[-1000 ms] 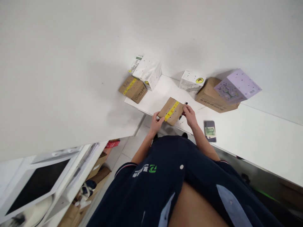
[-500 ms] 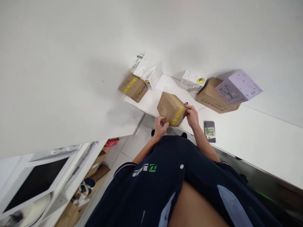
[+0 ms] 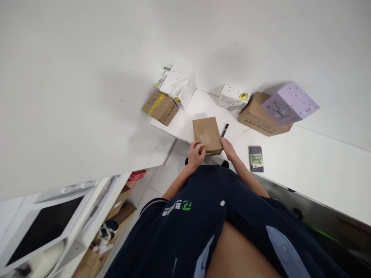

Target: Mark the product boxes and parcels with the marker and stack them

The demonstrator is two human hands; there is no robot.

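Brown cardboard box (image 3: 207, 134) is what both hands are on, and there's only the head view to go by. It lies flat on the white surface (image 3: 304, 162), right at the near edge in front of the person, plain side up with a few small dots on it. Its long axis runs away from the body, leaning slightly left at the far end.

Left hand (image 3: 196, 154) sits at the near left corner of the box, fingers curled over that corner and clamped on it. Right hand (image 3: 228, 148) is at the near right corner, fingers pressed against the side wall of the box. So the box lies just beyond both sets of fingers, on the far side, held between the two hands. Neither hand looks nearer than the other; both are touching.

A black pen (image 3: 225, 129) lies just beside the right edge of the box, apart from it by a sliver, pointing toward the far edge. A phone (image 3: 256, 158) with a green note on it sits near the near edge, off to the right of the right hand.

Further back: another taped brown box (image 3: 160, 107) at the far left corner, white boxes (image 3: 179, 85) behind it, a white avocado box (image 3: 234, 96), a bigger brown carton (image 3: 259, 116) and a purple box (image 3: 290, 103) leaning on it.

Hard to make out: the undersides of the fingers and whatever is on the box's bottom face. The dark shirt cuts off the forearms and the surface's near edge below the hands.
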